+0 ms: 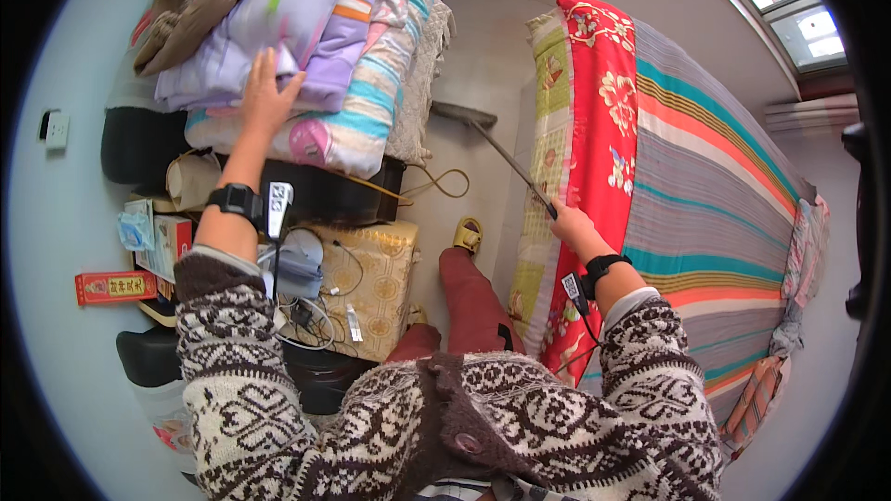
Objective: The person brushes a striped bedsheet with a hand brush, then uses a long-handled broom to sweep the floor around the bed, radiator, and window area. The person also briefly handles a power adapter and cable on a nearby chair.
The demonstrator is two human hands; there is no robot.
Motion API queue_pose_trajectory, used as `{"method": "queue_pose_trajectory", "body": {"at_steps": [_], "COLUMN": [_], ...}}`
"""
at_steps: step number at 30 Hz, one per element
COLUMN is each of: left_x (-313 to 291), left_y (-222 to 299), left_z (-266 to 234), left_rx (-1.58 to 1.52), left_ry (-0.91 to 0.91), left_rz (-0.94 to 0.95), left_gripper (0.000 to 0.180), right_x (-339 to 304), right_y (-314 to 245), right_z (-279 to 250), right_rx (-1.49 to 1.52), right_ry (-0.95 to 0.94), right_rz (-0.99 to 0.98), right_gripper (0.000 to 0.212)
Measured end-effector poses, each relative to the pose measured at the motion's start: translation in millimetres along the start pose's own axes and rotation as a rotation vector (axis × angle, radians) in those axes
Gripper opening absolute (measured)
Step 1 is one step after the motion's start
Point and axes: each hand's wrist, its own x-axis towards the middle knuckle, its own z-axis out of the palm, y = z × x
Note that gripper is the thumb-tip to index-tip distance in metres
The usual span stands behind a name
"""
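My right hand [574, 225] is closed round the dark handle of a broom [509, 162]. Its wide grey head [462, 113] lies on the floor between the bed and the piled bedding. On the left, my left hand [268, 93] rests with fingers outstretched against a folded lilac quilt [306, 28]. Beneath that quilt is a thick folded quilt with white, blue and pink patterns [357, 134], the pile standing on something dark.
A bed [715, 176] with a striped cover and red floral edge fills the right side. At left, a gold-patterned box or stool [371, 278] bears cables and small items. A yellow cord [450, 184] loops over the floor [478, 19] near my slippered foot [468, 237].
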Motion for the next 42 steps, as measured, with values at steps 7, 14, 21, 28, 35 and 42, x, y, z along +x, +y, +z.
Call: {"method": "queue_pose_trajectory", "body": {"at_steps": [7, 14, 21, 28, 35, 42], "left_x": [-161.8, -239.6, -241.4, -246.0, -274.0, -246.9], "left_y": [32.0, 6.8, 93.5, 135.8, 134.5, 103.4], "left_z": [-95.5, -117.3, -76.2, -13.2, 44.2, 61.1], "left_rx": [-0.274, -0.202, -0.088, 0.112, 0.139, 0.327], "left_ry": [-0.032, -0.220, -0.346, -0.728, -0.804, -0.585], "left_rz": [0.300, 0.263, 0.399, 0.279, 0.189, 0.308], "left_gripper": [0.063, 0.046, 0.042, 0.051, 0.048, 0.048], "right_x": [-177.8, -267.6, -205.0, -48.5, -53.0, -257.0], "right_y": [27.5, 37.9, 29.6, -21.2, 2.9, 47.5], "right_z": [89.9, 88.8, 114.3, 117.7, 202.4, 263.8], "right_rx": [0.014, 0.965, 0.956, 0.839, 0.848, 1.337], "right_ry": [-0.224, -0.362, -0.159, 0.125, 0.092, -0.314], "right_rz": [0.014, 0.376, 0.120, 0.080, 0.099, 0.242], "right_gripper": [0.048, 0.053, 0.050, 0.058, 0.061, 0.063]}}
